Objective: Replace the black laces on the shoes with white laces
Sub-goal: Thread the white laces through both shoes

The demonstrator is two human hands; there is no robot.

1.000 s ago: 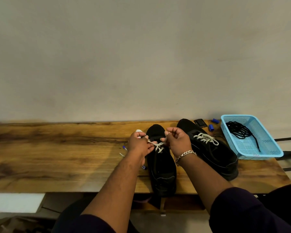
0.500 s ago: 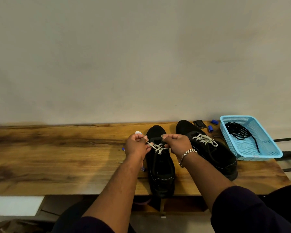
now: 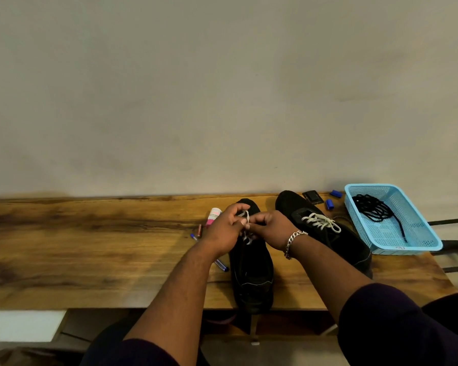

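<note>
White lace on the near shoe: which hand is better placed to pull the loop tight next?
Probably the left hand: a loop of the white lace already curls over its fingers. The right hand pinches the lace beside it, so it can hold steady.

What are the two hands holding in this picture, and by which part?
Both the left hand and the right hand pinch the white lace of the near shoe, by its loose ends above the eyelets.
</note>
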